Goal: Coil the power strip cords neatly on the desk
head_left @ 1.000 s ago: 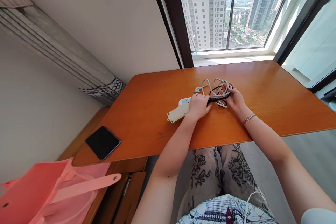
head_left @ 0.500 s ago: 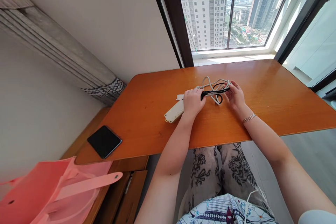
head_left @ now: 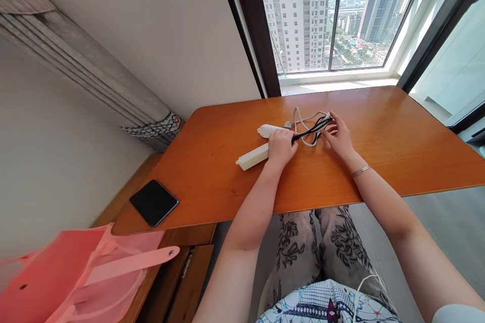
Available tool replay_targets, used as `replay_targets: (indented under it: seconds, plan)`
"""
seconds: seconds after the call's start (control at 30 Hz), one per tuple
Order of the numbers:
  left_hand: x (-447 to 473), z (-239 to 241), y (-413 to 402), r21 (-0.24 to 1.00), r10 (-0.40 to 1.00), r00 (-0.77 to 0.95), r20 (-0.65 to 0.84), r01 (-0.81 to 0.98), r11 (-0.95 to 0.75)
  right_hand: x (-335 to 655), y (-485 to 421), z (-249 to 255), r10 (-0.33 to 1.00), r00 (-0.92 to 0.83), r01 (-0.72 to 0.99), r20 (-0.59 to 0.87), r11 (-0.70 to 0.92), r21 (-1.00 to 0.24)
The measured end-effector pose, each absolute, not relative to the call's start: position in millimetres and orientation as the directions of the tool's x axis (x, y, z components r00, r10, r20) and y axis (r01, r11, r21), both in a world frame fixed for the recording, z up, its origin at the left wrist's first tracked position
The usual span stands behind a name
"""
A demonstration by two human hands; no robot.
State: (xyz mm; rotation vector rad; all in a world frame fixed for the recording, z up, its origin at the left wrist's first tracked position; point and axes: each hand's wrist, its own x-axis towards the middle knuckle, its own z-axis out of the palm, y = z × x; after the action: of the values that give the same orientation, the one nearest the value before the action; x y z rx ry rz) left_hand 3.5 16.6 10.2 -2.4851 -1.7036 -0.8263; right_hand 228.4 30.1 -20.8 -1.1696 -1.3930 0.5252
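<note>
A white power strip (head_left: 253, 156) lies on the orange wooden table (head_left: 397, 146), with a second white piece (head_left: 270, 130) just behind it. My left hand (head_left: 281, 146) is closed on the strip's near end and pinches one end of a black cable (head_left: 311, 129). A loose bundle of grey-white cord (head_left: 307, 122) sits between my hands. My right hand (head_left: 338, 136) pinches the other end of the black cable at the cord bundle, so the cable is stretched between both hands.
A black phone (head_left: 153, 202) lies face down at the table's near left corner. A pink bag (head_left: 71, 275) stands lower left beside wooden drawers (head_left: 182, 282). A folded curtain (head_left: 94, 81) hangs along the left wall; a window (head_left: 326, 15) is behind the table.
Both hands have pulled the black cable out of the cord bundle and drawn it taut. The power strip has turned onto its side and shifted slightly away from me.
</note>
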Motion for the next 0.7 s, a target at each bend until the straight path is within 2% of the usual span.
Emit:
replay_targets:
  seconds: [0.17, 0.33, 0.53, 0.7]
  plan:
    - [7, 12, 13, 0.354, 0.887, 0.245, 0.39, 0.85, -0.39, 227, 28, -17, 0.827, 0.257, 0.331, 0.501, 0.412, -0.849]
    - [11, 14, 8, 0.302, 0.875, 0.358, 0.327, 0.837, -0.456, 233, 29, -12, 0.742, 0.351, 0.456, 0.571, 0.398, -0.796]
    - [11, 15, 7, 0.261, 0.853, 0.403, 0.333, 0.829, -0.494, 232, 28, -9, 0.809, 0.243, 0.473, 0.535, 0.382, -0.793]
    - [10, 12, 7, 0.324, 0.82, 0.396, 0.413, 0.777, -0.539, 233, 26, -7, 0.829, 0.19, 0.515, 0.527, 0.373, -0.772]
